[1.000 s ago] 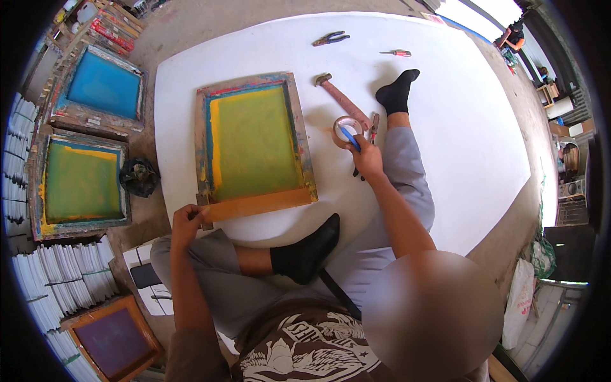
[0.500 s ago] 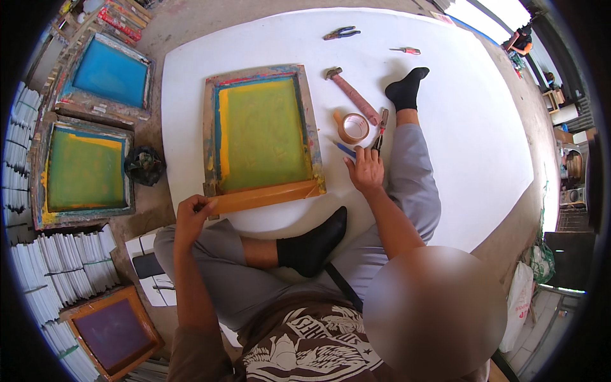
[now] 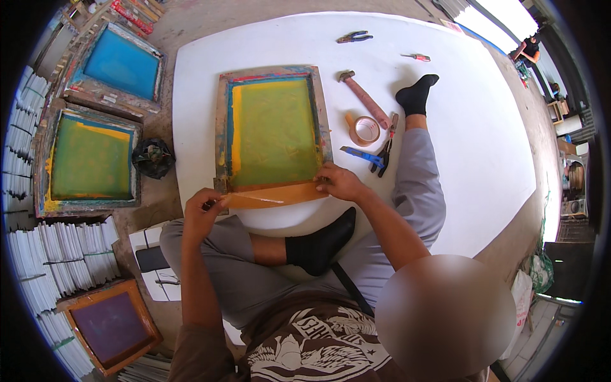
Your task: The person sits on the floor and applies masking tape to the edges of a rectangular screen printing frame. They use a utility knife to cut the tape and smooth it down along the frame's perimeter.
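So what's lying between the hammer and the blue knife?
The roll of brown tape lies between the hammer and the blue knife, seen in the head view.

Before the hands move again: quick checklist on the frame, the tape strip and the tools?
1. Left hand at the left end of the tape strip: ok, fingers on it.
2. Right hand at the strip's right end, on the frame's corner: ok.
3. Strip lies along the near edge of the screen frame: ok; a pale crease shows left of its middle, so flatness not ok.
4. Frame flat on the white board: ok.
5. Tape roll, blue knife and hammer lie clear of the frame, to its right: ok.
6. Strip stuck down fully: cannot tell.
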Demonstrator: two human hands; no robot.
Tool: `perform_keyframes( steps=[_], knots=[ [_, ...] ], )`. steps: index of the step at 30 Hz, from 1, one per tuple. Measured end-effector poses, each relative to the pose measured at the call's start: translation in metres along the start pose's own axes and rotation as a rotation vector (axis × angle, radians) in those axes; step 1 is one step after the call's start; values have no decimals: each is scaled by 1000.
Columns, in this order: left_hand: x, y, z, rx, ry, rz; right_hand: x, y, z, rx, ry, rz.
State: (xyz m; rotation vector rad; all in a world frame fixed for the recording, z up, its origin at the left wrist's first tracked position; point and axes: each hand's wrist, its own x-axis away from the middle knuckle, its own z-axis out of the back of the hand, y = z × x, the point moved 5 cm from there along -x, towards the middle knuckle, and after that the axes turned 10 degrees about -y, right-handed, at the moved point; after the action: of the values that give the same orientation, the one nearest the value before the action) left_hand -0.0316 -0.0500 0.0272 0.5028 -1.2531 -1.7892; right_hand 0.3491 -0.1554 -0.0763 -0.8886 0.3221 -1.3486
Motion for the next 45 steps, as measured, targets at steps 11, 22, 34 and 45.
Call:
perform_keyframes(
  steps=[11, 22, 34, 45],
  knots=[
    [4, 20, 19, 49, -4, 13, 25, 1, 12, -721, 23, -66],
    [-16, 12, 18, 137, 23, 29, 47, -8, 20, -904, 175, -168],
    [-39, -20, 15, 263, 43, 102, 37, -18, 21, -986, 492, -201],
    [-61, -52, 15, 317, 77, 288, 28, -11, 22, -1004, 715, -30]
  ],
)
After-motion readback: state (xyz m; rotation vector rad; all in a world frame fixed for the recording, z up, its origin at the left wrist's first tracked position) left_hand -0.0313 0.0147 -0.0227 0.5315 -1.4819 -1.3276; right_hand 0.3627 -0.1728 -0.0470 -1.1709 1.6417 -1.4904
